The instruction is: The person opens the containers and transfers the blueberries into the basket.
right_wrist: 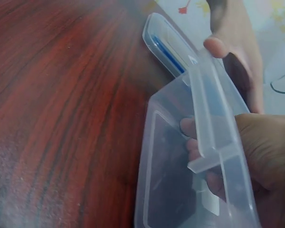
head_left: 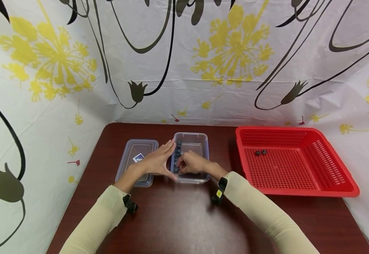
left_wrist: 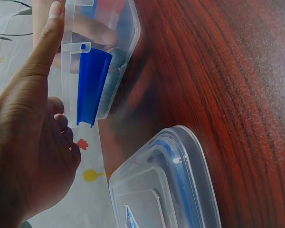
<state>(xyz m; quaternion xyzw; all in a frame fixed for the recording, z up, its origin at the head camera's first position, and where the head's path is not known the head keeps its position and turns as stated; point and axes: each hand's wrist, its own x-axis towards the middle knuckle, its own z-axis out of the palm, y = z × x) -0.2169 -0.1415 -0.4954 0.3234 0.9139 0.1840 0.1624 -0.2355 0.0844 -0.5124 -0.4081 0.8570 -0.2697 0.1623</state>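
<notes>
A clear plastic box [head_left: 192, 180] stands uncovered at the table's middle, a blue clip [left_wrist: 92, 85] on its side. Several small dark blue-grey balls [head_left: 178, 145] line its left wall inside. My left hand [head_left: 159, 160], fingers straight and thumb spread, rests along the left rim. My right hand [head_left: 193, 163] reaches into the box with bent fingers, its fingertips right at the row of balls. I cannot tell whether they pinch one. Through the cloudy wall in the right wrist view, the right hand's fingers [right_wrist: 192, 142] show curled.
Left of the box lies a closed clear container [head_left: 133, 150] with a blue-and-white label. At right stands a red perforated basket [head_left: 286, 173], two dark balls [head_left: 260, 152] inside it. The brown table [head_left: 184, 218] meets a patterned cloth [head_left: 184, 70] at the back.
</notes>
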